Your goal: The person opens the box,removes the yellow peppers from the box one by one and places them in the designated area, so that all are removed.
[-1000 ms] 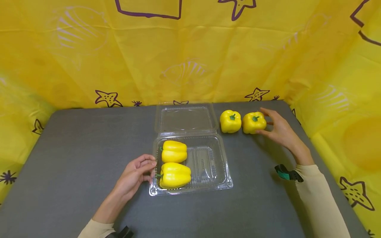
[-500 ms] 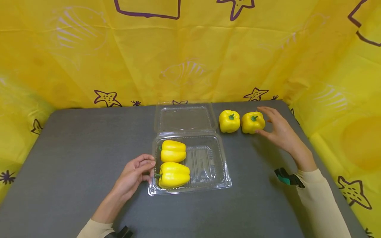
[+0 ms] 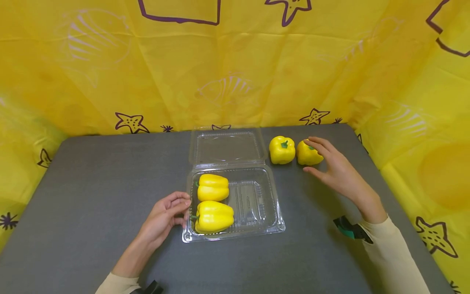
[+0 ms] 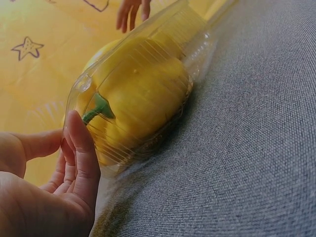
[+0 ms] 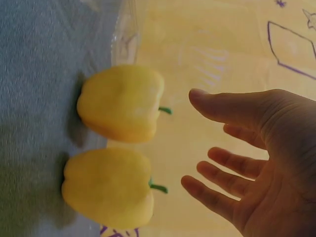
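My left hand (image 3: 161, 220) pinches the left rim of a clear plastic clamshell container (image 3: 277, 204) between thumb and fingers; the left wrist view shows this grip close up. Two yellow bell peppers lie on their sides in the container's left half, a rear pepper (image 3: 213, 188) and a front pepper (image 3: 214, 217). On the table behind its right side, a left pepper (image 3: 282, 150) and a right pepper (image 3: 306, 154) stand upright with green stems up. Over the right pepper hovers my right hand (image 3: 339, 175), fingers spread and holding nothing; the right wrist view shows it apart from both.
The container's clear lid (image 3: 228, 147) lies folded back flat toward the rear. Dark grey cloth covers the table (image 3: 110, 183). A yellow patterned curtain (image 3: 165, 73) rises along the back and both sides.
My right hand has come off the side of the right pepper and shifted left, now partly covering it from above. The left hand keeps its place on the container rim.
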### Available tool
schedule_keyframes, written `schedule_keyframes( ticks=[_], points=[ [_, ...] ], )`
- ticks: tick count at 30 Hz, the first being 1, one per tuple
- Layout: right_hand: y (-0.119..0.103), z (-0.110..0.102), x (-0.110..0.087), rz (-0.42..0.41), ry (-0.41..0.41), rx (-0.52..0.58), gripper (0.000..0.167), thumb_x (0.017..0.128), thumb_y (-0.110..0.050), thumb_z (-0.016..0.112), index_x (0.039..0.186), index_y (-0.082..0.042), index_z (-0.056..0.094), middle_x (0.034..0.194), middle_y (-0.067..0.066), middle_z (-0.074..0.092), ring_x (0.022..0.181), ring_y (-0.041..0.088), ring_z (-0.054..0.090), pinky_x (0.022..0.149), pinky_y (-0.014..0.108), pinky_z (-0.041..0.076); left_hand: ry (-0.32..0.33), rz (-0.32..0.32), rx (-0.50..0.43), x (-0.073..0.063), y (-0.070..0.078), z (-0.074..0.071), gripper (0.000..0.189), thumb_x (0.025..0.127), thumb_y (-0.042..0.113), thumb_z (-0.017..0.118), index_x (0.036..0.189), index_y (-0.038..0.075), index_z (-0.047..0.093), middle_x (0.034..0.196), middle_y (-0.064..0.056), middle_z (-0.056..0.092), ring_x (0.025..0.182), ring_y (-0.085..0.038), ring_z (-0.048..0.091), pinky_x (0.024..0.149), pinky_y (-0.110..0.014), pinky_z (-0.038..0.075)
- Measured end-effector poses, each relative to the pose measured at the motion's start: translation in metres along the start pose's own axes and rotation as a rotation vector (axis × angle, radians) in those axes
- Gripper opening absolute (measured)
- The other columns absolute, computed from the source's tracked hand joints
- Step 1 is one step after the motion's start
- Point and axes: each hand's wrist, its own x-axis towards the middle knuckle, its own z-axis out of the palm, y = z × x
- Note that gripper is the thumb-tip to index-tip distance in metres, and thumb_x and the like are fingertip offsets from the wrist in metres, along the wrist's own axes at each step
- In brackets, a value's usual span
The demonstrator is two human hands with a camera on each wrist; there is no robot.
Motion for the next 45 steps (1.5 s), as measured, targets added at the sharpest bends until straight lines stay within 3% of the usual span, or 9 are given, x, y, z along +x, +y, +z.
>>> schedule_keyframes(
  ticks=[7, 25, 45],
  points=[
    [-0.014, 0.006, 0.000, -0.015, -0.019, 0.000, 0.069, 0.076, -0.003, 0.082, 0.137, -0.001, 0.049, 0.142, 0.017, 0.045, 0.128, 0.040, 0.044, 0.099, 0.059, 0.040, -0.010, 0.006, -0.004, 0.000, 0.000, 0.001, 0.021, 0.096, 0.008, 0.062, 0.111, -0.001, 0.051, 0.080, -0.001, 0.062, 0.064, -0.013, 0.055, 0.054, -0.027, 0.053],
    [-0.039, 0.036, 0.004, -0.110, -0.102, 0.029, 0.066, 0.078, -0.008, 0.083, 0.136, -0.001, 0.051, 0.140, 0.017, 0.047, 0.128, 0.035, 0.047, 0.103, 0.051, 0.042, -0.021, 0.027, -0.029, -0.001, 0.000, -0.001, 0.017, 0.096, 0.005, 0.061, 0.110, 0.000, 0.052, 0.081, -0.002, 0.062, 0.066, -0.013, 0.058, 0.058, -0.031, 0.057],
    [-0.078, 0.055, 0.010, -0.192, -0.191, 0.070, 0.070, 0.080, -0.014, 0.082, 0.141, -0.006, 0.048, 0.147, 0.011, 0.042, 0.128, 0.028, 0.050, 0.097, 0.042, 0.050, -0.005, 0.008, -0.014, 0.000, -0.001, 0.000, 0.020, 0.096, 0.007, 0.061, 0.111, -0.001, 0.051, 0.079, -0.001, 0.062, 0.065, -0.013, 0.057, 0.056, -0.028, 0.055]
  ],
)
